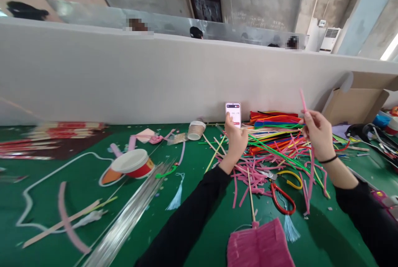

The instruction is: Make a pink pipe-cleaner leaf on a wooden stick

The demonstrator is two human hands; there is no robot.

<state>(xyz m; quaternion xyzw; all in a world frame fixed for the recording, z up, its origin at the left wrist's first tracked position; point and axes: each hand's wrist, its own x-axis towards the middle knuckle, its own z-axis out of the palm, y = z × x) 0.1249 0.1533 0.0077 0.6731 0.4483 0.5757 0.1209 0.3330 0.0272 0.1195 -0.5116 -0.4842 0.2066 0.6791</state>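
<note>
My right hand [317,132] is raised at the right, its fingers closed on a pink pipe cleaner [302,100]. One end sticks up above the fingers, and a pink length hangs below the hand. My left hand [236,140] is in front of a phone [234,111] propped against the white partition, one finger stretched up over its screen. I cannot tell whether that finger touches it; the other fingers are mostly hidden. Below lies a pile of cut pink pipe cleaners [255,178], with scissors [282,192] with yellow and red handles beside it. A pink fuzzy panel on a stick [259,244] is nearest me.
Bundles of coloured pipe cleaners [276,120] lie against the partition [124,76]. A tipped paper cup [133,163], silvery wires [130,213], a blue tassel [177,194] and a small cup [195,130] are to the left. An open cardboard box [357,101] stands back right.
</note>
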